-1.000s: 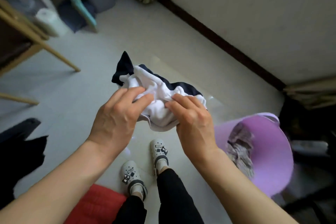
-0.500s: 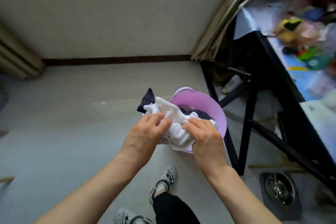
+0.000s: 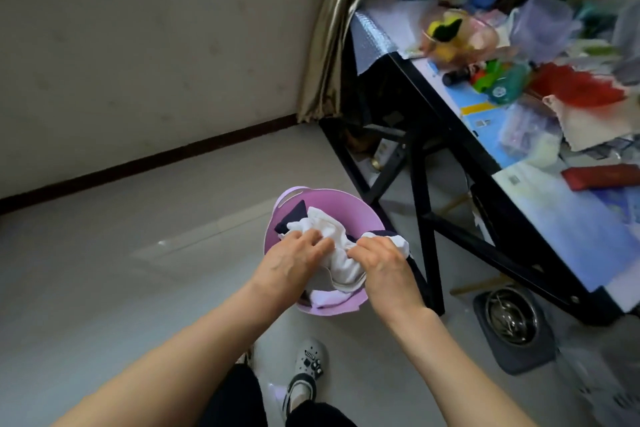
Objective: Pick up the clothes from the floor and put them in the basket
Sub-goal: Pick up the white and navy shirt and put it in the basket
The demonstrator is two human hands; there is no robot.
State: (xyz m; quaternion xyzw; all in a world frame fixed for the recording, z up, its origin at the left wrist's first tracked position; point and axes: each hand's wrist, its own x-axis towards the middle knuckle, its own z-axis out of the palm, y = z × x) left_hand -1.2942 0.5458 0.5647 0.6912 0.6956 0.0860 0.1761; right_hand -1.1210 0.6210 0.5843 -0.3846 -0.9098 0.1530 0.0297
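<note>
Head view: the lilac basket [image 3: 332, 198] stands on the pale floor [image 3: 138, 288], and everything here is placed from it; directly over its open mouth hangs the bunched white and navy garment [image 3: 334, 224], held between both hands; the left hand [image 3: 294, 265] is above the basket's left rim, fingers curled down into the white cloth and gripping it; the right hand [image 3: 382, 263] is above the basket's right rim, fingers likewise bent into the cloth and gripping it; the two hands are close together, with a fold of white cloth sagging between them toward the basket's near wall; the navy part of the garment pokes out beyond the left hand's fingertips, toward the basket's far wall and its handle slot; more white cloth [image 3: 323, 298] lies low against the near wall, and I cannot tell whether it belongs to the same garment; right of the basket, a black-framed worktop [image 3: 568, 218] stands just beside it, crowded with blurred coloured things; to the near right of the basket a metal bowl [image 3: 510, 315] sits on a grey mat; nearer than the basket, a white clog [image 3: 309, 360] is planted on the floor.
</note>
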